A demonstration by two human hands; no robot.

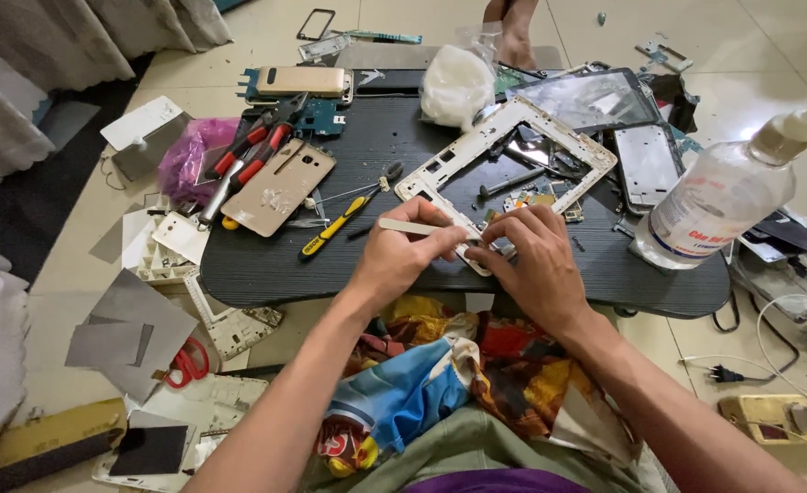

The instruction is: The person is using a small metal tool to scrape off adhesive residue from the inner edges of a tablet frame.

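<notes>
Both hands are down at the near edge of the low black table (pixel 266 274), working on the white tablet frame (pixel 513 137) that lies flat there, its near corner right under the fingers. The left hand (pixel 394 260) pinches a pale flat pry tool (pixel 412 225), fingers closed tight on it, tip aimed right toward the frame's corner. The right hand (pixel 536 265) presses down on that same corner, fingers bunched and bearing on the rim; whether it actually grips anything small I can't tell.

That frame looks light and thin, a hollow rectangle of plastic, so it would likely flex and could crack if twisted. Best held by the solid corners, not the slim side rails. The tool looks stiff but slim, easy to slip.

Both forearms come in low from the lap, wrists bent inward, hands nearly touching. A clear plastic bottle (pixel 723 196) stands to the right, a yellow-handled screwdriver (pixel 335 228) lies to the left.
</notes>
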